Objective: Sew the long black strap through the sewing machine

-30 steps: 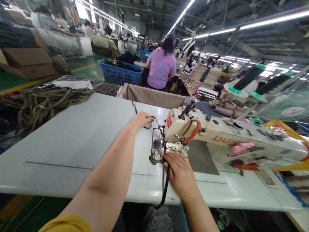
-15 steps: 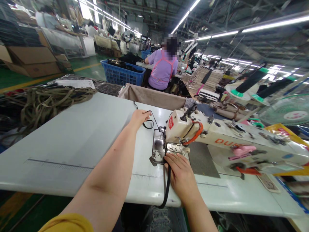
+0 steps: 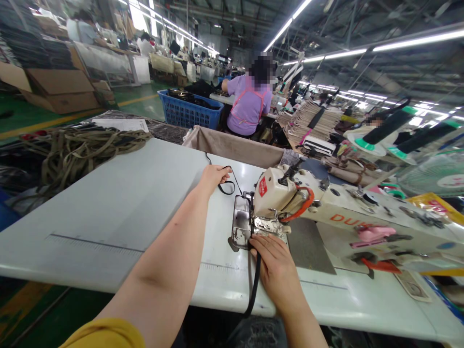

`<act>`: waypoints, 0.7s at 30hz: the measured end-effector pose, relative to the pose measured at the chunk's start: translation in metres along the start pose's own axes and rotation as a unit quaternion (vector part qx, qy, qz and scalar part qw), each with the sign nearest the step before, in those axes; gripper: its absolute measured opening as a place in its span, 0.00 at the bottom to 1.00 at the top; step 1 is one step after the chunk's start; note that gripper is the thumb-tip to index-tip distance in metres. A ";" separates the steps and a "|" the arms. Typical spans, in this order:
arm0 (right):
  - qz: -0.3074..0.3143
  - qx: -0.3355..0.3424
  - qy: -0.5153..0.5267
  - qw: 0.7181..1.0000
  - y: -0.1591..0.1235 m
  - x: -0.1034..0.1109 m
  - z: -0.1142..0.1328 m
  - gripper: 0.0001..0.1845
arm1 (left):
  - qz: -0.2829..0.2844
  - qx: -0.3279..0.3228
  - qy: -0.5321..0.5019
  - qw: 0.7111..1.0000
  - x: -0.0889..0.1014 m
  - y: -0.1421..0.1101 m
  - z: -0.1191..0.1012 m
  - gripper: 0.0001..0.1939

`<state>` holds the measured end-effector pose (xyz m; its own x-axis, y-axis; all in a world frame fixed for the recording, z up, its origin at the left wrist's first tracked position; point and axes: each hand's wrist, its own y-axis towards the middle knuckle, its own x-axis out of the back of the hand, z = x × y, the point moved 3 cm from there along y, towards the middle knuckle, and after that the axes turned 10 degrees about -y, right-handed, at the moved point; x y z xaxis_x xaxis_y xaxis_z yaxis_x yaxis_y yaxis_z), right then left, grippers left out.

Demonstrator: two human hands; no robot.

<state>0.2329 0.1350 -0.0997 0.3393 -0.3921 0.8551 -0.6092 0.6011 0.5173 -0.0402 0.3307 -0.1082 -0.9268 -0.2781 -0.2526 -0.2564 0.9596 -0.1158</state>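
A narrow black strap (image 3: 255, 285) rises over the table's front edge and runs under the needle area of a white sewing machine (image 3: 277, 191). My right hand (image 3: 271, 253) lies in front of the presser foot, its fingertips closed on the strap and pressing it by the metal plate (image 3: 241, 220). Behind the needle, my left hand (image 3: 215, 179) pinches the strap's thin far end, which stretches taut from the machine to the fingers. A loop of it hangs beside those fingers, and more trails to the table's back edge.
A heap of olive straps (image 3: 87, 150) covers the table's left end. Behind the table hangs a beige cloth trough (image 3: 235, 147). Past it are a blue crate (image 3: 192, 111) and a seated person in purple (image 3: 248, 104). Black thread cones (image 3: 387, 128) and a fan (image 3: 435, 176) stand at right.
The whole view has shifted slightly, so everything sits a little further right. Both hands keep their places on the strap, with hardly any motion relative to the machine.
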 end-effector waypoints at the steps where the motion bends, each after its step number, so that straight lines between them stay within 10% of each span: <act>1: -0.003 -0.003 0.011 1.000 0.000 0.001 0.000 0.13 | -0.003 -0.001 -0.006 1.000 0.000 0.001 0.000 0.10; 9: 0.073 -0.066 0.261 0.960 -0.002 0.029 0.036 0.12 | 0.010 -0.011 -0.029 0.999 0.001 0.001 -0.003 0.14; 21: 0.178 0.097 0.345 0.916 -0.048 0.004 0.065 0.15 | 0.285 0.045 0.311 0.906 0.034 -0.025 -0.044 0.16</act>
<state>0.2170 0.0592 -0.1232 0.4257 0.3793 0.8215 -0.8629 0.4436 0.2424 -0.0773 0.2988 -0.0719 -0.8839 0.3667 0.2901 0.3107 0.9243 -0.2216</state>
